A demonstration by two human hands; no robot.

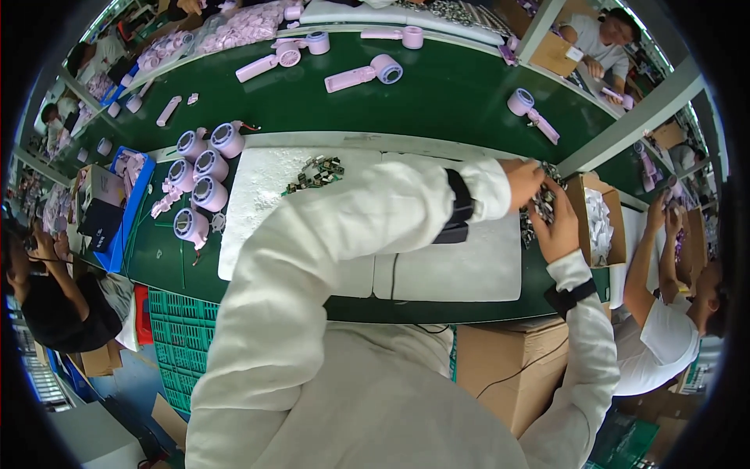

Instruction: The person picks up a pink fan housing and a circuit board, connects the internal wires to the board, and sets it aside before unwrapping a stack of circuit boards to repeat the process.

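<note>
My left arm reaches across the white foam board [453, 266] to its right end. There my left hand [525, 184] has its fingers bent into a heap of small circuit boards [526, 228]. My right hand [558, 227] curls around the same boards from the near side, thumb and fingers closed on a cluster of them. Part of the left fingertips is hidden among the pieces. A smaller pile of circuit boards [316, 173] lies on the left foam board [262, 195], partly beside my sleeve.
Several lilac round fan heads [209, 166] stand left of the foam. A blue tray [139, 207] is beyond them. Lilac handheld fans [363, 76] lie on the green belt [437, 94]. An open carton [617, 227] of white pieces sits right, near a metal post [633, 125]. Co-workers sit both sides.
</note>
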